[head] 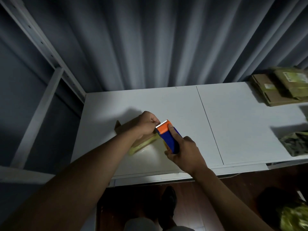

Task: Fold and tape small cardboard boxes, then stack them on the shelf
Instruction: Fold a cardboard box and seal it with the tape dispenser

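Overhead, a grey pleated curtain [150, 44] fills the upper half of the frame, hanging behind everything else. White table [241, 124]: spans the middle of the frame from centre-left to the right edge, its top made of two panels with a thin seam running between them. Pale metal shelf frame [41, 90]: upper left to lower left of the frame, an upright with a row of holes and a cross-brace, standing just beside the table's left end. Stack of flattened cardboard [273, 90]: upper right of the frame, lying on the table's far right corner, with greenish tape strips across it. Crumpled greenish material [295, 144]: right edge of the frame, on the table; too blurred to identify. Small cardboard box [128, 127]: centre of the frame, on the table, one flap raised at its left end, yellowish tape along its near side, largely hidden beneath the left forearm. Tape dispenser [168, 137]: centre of the frame, blue body with an orange head and a toothed blade, held above the box. Right hand [185, 154]: fingers wrapped around the dispenser's blue body. Left hand [146, 124]: curled, fingertips pinching at the dispenser's blade; the tape end itself cannot be made out.
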